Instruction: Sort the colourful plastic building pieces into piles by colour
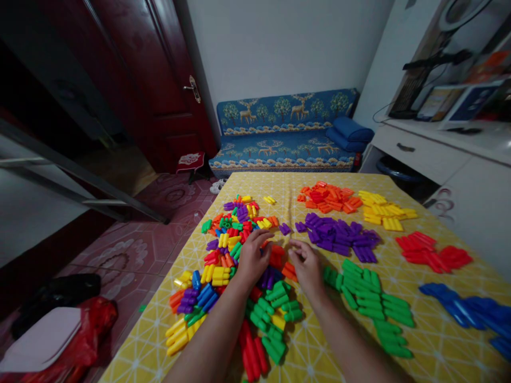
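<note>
- Blocks point(221, 275), small plastic pieces in six colours, are spread over a table point(309, 367) with a yellow cloth patterned in white lines. The purple pile point(339, 234) serves as landmark below.
- Left of the purple pile, a long jumble mixes red, orange, yellow, green, blue and purple blocks, running from the far part of the table towards the person.
- Just beyond the purple pile is the orange pile point(329, 198); beyond it and to the right, the yellow pile point(385, 210).
- Right of the purple pile is the red pile point(433, 252); farther right and nearer the person, the blue pile point(467, 308).
- On the near side of the purple pile is the green pile point(367, 292).
- The left hand point(253, 255), left of the purple pile, lies over the jumble, fingers bent and loosely parted; whether it holds a block cannot be told.
- The right hand point(305, 263), near the left edge of the purple pile, has thumb and fingers curled with a narrow gap, close to an orange block point(290, 271); whether it grips anything cannot be told.
- Well beyond the purple pile, a blue sofa point(285, 138) with deer and trees stands against the wall; far left of the pile is a dark red door point(159, 80).
</note>
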{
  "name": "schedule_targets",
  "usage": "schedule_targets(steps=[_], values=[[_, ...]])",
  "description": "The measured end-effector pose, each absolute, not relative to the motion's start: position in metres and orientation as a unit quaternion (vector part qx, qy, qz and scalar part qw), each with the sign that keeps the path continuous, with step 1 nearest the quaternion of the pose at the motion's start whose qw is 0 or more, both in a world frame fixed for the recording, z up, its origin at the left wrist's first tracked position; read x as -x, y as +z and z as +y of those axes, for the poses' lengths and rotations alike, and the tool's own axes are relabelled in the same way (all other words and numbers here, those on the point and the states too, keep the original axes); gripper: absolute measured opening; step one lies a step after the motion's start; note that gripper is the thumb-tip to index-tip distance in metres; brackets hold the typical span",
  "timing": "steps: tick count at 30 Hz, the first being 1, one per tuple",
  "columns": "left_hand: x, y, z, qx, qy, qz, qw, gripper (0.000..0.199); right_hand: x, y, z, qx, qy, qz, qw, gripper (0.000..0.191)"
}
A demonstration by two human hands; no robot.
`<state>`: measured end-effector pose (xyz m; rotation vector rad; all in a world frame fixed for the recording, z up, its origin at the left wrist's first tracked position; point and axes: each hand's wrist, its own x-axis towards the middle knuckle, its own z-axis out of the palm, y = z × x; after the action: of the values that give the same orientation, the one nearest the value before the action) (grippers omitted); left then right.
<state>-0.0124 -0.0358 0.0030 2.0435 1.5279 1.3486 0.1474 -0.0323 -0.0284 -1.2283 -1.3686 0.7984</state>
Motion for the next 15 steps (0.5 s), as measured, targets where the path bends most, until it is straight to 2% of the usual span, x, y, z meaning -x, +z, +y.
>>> schedule_targets(steps=[7,12,15], values=[[0.013,0.022,-0.025,-0.687,0.428,0.584,0.053,0.025,-0.145,-0.035,-0.037,0.483,0.286,-0.614,0.555,0.019],[0.011,0.031,0.0,-0.736,0.244,0.631,0.007,0.044,-0.148,-0.029,-0.04,0.479,0.242,-0.612,0.58,0.02],[0.007,0.031,0.014,-0.741,0.132,0.658,-0.005,0.043,-0.151,-0.03,-0.041,0.503,0.205,-0.595,0.592,0.019]])
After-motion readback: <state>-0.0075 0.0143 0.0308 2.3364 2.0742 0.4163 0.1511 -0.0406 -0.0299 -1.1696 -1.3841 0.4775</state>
